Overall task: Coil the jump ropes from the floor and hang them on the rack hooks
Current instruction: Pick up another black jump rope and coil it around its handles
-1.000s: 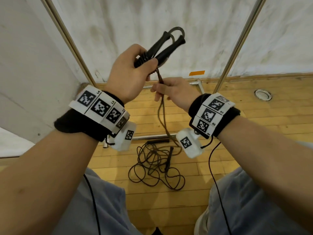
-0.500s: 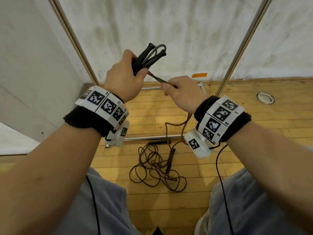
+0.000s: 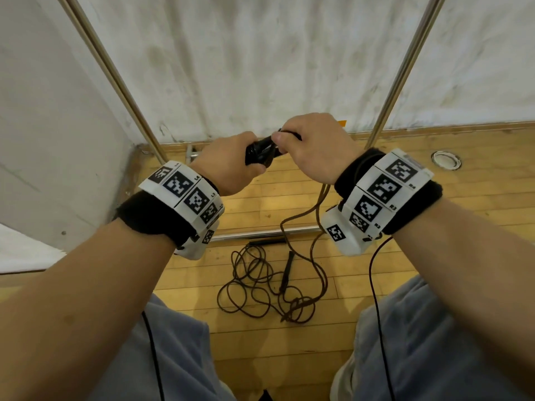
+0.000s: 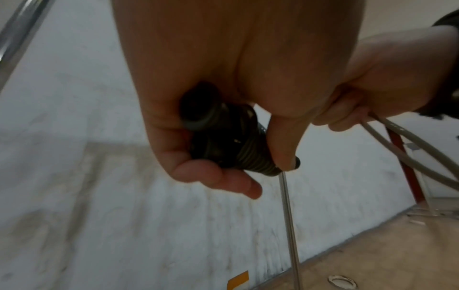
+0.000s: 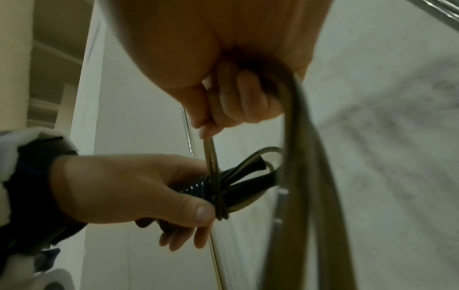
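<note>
My left hand (image 3: 231,163) grips the two black handles (image 3: 260,150) of a jump rope, held together with rope wound round them (image 5: 211,188). My right hand (image 3: 312,146) is right beside it and pinches the doubled brown rope (image 5: 209,149) just above the handles. The slack of that rope (image 3: 315,227) hangs from my right hand down to the floor. A second dark jump rope (image 3: 260,282) lies in a loose tangle on the wooden floor below my hands, with its black handle (image 3: 288,272) in the pile. No hooks are in view.
Two slanted metal rack poles (image 3: 115,82) (image 3: 402,70) rise against the white wall, and a metal base bar (image 3: 260,234) runs across the floor behind the tangle. A round floor fitting (image 3: 445,160) is at the right. My knees in grey trousers (image 3: 173,357) frame the floor.
Both hands have come down from chest height and moved together. My right hand swung the rope over the handles, going from below and beside them to right against the left hand.
</note>
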`<state>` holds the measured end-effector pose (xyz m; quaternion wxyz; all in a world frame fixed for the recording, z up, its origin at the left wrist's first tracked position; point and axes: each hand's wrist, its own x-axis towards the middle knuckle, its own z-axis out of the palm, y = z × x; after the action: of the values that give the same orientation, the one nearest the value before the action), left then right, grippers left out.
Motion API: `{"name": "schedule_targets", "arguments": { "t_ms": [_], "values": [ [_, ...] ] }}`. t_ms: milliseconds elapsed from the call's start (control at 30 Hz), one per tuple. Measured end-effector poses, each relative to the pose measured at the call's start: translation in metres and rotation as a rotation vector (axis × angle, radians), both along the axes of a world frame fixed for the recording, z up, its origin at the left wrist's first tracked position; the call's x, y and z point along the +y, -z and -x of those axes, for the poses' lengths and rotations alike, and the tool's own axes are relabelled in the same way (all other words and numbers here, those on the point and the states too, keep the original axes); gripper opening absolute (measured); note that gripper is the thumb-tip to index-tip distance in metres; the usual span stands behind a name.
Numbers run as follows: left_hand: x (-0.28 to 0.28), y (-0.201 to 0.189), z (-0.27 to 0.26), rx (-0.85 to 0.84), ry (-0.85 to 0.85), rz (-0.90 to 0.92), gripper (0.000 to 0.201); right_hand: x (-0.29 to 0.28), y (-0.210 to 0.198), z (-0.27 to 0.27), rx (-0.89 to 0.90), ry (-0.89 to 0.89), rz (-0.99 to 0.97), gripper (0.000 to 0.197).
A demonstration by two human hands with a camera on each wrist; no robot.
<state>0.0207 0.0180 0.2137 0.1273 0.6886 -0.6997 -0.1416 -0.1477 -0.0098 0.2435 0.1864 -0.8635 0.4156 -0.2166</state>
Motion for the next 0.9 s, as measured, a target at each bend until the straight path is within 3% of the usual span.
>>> {"name": "schedule_targets", "arguments": {
  "t_ms": [133, 233, 367, 600, 733, 900],
  "values": [
    [0.005, 0.001, 0.015, -0.006, 0.100, 0.024, 0.019, -0.004, 0.001, 0.001, -0.013, 0.073, 0.034, 0.038],
    [0.009, 0.000, 0.023, -0.029, 0.106, 0.099, 0.028, -0.009, 0.000, 0.003, -0.033, 0.124, 0.038, 0.039],
    [0.014, 0.001, 0.027, -0.044, 0.098, 0.176, 0.021, -0.015, 0.002, 0.005, -0.039, 0.165, -0.005, 0.044],
    [0.021, -0.001, 0.026, -0.029, 0.134, 0.214, 0.016, -0.026, 0.002, 0.012, -0.138, 0.176, -0.191, 0.050],
    [0.024, -0.004, 0.023, 0.007, 0.196, 0.256, 0.019, -0.030, 0.000, 0.019, -0.173, 0.134, -0.353, 0.040],
    [0.030, -0.012, 0.022, 0.068, 0.274, 0.319, 0.031, -0.033, 0.005, 0.027, -0.269, 0.055, -0.515, 0.043]
  ]
}}
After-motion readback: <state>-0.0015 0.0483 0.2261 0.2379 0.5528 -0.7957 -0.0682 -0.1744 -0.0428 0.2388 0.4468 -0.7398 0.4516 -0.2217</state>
